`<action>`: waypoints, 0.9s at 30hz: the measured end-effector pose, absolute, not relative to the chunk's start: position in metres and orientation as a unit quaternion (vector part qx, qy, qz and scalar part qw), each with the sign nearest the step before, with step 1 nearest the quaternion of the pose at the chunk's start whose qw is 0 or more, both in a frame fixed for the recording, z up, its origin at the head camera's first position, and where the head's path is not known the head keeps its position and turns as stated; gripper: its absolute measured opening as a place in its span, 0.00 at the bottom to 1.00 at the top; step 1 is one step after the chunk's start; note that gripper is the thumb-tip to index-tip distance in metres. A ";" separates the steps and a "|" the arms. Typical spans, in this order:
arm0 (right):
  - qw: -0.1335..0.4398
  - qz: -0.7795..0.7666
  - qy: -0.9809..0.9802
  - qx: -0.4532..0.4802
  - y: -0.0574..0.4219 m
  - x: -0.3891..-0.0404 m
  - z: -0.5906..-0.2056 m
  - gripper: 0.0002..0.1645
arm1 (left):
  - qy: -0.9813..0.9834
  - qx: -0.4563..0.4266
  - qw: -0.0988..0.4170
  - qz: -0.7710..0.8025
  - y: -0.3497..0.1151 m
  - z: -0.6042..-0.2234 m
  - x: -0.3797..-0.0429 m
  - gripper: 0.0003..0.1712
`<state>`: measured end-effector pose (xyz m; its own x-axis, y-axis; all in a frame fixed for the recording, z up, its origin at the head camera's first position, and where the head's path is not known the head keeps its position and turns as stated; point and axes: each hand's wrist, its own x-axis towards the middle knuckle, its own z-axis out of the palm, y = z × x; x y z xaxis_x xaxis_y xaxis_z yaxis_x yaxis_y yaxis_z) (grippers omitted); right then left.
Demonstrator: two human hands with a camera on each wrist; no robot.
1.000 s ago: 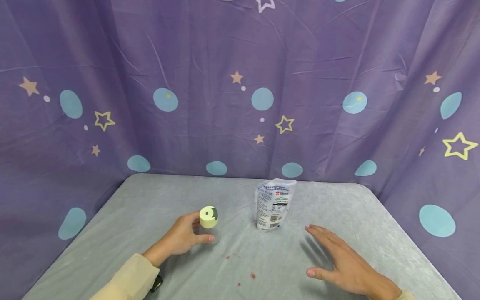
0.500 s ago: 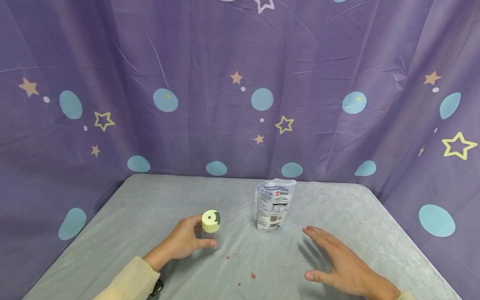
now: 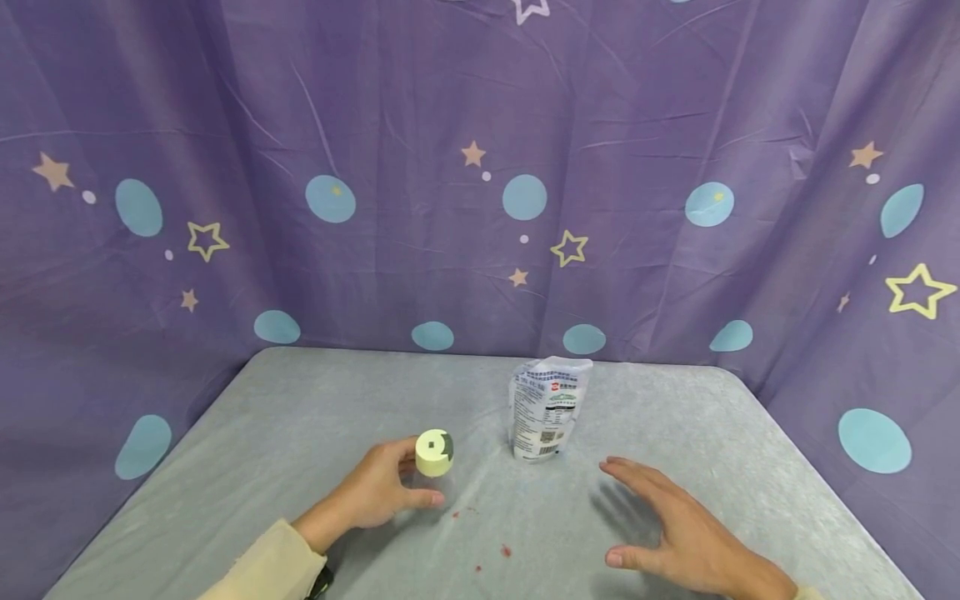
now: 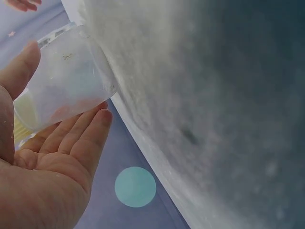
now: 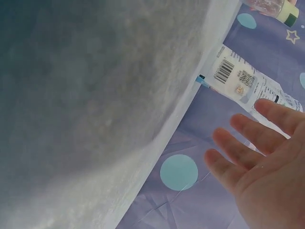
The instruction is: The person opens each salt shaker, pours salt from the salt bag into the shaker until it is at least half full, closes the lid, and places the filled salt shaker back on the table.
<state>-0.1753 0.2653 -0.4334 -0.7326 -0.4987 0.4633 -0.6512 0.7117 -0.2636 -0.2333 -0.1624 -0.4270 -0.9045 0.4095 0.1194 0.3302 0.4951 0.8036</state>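
Note:
A clear plastic jar with a pale yellow lid (image 3: 431, 460) stands upright left of the table's middle. My left hand (image 3: 375, 490) holds it from the left, thumb on the near side and fingers on the far side. Seen from the left wrist, the see-through jar (image 4: 74, 71) sits between thumb and fingers, with its base at the cloth or very close to it. My right hand (image 3: 678, 529) hovers low over the right side with spread fingers and nothing in it. A white printed plastic bag (image 3: 547, 412) stands upright between the hands, nearer the back, touched by neither.
A grey cloth covers the table (image 3: 300, 400), with several small red marks (image 3: 506, 551) near the middle front. Behind and on both sides hangs a purple curtain (image 3: 450, 125) with stars and blue dots.
My left hand has moved the jar a little to the right and nearer to me. The right hand has drifted slightly left. The bag has stayed in place.

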 end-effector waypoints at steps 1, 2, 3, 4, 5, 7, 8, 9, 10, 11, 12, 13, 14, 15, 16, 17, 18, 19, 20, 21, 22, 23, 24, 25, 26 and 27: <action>0.184 0.211 -0.905 0.320 0.265 -0.175 -0.433 0.59 | 0.864 0.215 0.045 0.453 -0.162 -0.427 -0.233 0.44; 0.185 0.213 -0.904 0.322 0.264 -0.175 -0.433 0.59 | 0.864 0.216 0.047 0.453 -0.161 -0.427 -0.232 0.44; 0.185 0.215 -0.903 0.322 0.264 -0.175 -0.433 0.59 | 0.863 0.217 0.047 0.453 -0.161 -0.427 -0.232 0.44; 0.183 0.217 -0.904 0.321 0.263 -0.175 -0.433 0.59 | 0.862 0.219 0.048 0.454 -0.160 -0.427 -0.232 0.44; 0.181 0.218 -0.904 0.321 0.263 -0.175 -0.433 0.59 | 0.862 0.220 0.049 0.455 -0.160 -0.428 -0.232 0.44; 0.178 0.221 -0.905 0.318 0.262 -0.175 -0.433 0.59 | 0.861 0.224 0.047 0.455 -0.159 -0.429 -0.231 0.44; 0.177 0.222 -0.904 0.318 0.262 -0.175 -0.433 0.59 | 0.860 0.226 0.048 0.455 -0.158 -0.429 -0.231 0.44; 0.177 0.224 -0.904 0.318 0.261 -0.175 -0.433 0.59 | 0.859 0.227 0.048 0.456 -0.158 -0.429 -0.231 0.44; 0.177 0.226 -0.903 0.319 0.261 -0.175 -0.433 0.59 | 0.859 0.228 0.050 0.456 -0.158 -0.430 -0.231 0.44; 0.178 0.227 -0.902 0.321 0.261 -0.175 -0.433 0.59 | 0.858 0.228 0.050 0.457 -0.157 -0.430 -0.231 0.44; 0.177 0.229 -0.902 0.321 0.260 -0.175 -0.433 0.59 | 0.858 0.230 0.050 0.457 -0.157 -0.430 -0.231 0.44; 0.176 0.232 -0.901 0.321 0.259 -0.175 -0.433 0.59 | 0.857 0.230 0.052 0.458 -0.157 -0.430 -0.230 0.44; 0.176 0.233 -0.901 0.322 0.259 -0.175 -0.433 0.59 | 0.857 0.230 0.054 0.458 -0.156 -0.430 -0.230 0.44; 0.174 0.234 -0.901 0.321 0.258 -0.175 -0.433 0.59 | 0.857 0.230 0.054 0.459 -0.156 -0.430 -0.230 0.44; 0.172 0.237 -0.901 0.320 0.258 -0.176 -0.433 0.59 | 0.857 0.230 0.056 0.459 -0.155 -0.429 -0.229 0.44; 0.171 0.238 -0.901 0.320 0.257 -0.176 -0.433 0.59 | 0.857 0.230 0.057 0.458 -0.154 -0.429 -0.229 0.44; 0.171 0.239 -0.901 0.319 0.257 -0.176 -0.433 0.59 | 0.857 0.231 0.058 0.457 -0.154 -0.429 -0.228 0.44; 0.171 0.240 -0.901 0.319 0.257 -0.176 -0.433 0.59 | 0.857 0.231 0.060 0.457 -0.153 -0.428 -0.228 0.44; 0.172 0.239 -0.901 0.319 0.256 -0.176 -0.433 0.59 | 0.858 0.231 0.061 0.456 -0.153 -0.428 -0.227 0.44; 0.172 0.240 -0.901 0.317 0.256 -0.176 -0.433 0.59 | 0.857 0.231 0.063 0.457 -0.152 -0.428 -0.227 0.44; 0.172 0.239 -0.902 0.316 0.255 -0.176 -0.433 0.59 | 0.857 0.231 0.064 0.457 -0.152 -0.428 -0.227 0.44; 0.173 0.239 -0.902 0.316 0.255 -0.176 -0.433 0.59 | 0.856 0.232 0.065 0.457 -0.151 -0.427 -0.226 0.44; 0.173 0.239 -0.902 0.316 0.254 -0.177 -0.433 0.59 | 0.856 0.232 0.066 0.458 -0.151 -0.427 -0.226 0.44; 0.173 0.239 -0.902 0.314 0.253 -0.177 -0.433 0.59 | 0.855 0.233 0.067 0.458 -0.151 -0.427 -0.225 0.44; 0.173 0.240 -0.902 0.314 0.253 -0.177 -0.433 0.59 | 0.854 0.233 0.068 0.459 -0.150 -0.426 -0.225 0.44; 0.175 0.240 -0.901 0.315 0.252 -0.177 -0.433 0.59 | 0.853 0.235 0.069 0.461 -0.149 -0.426 -0.224 0.44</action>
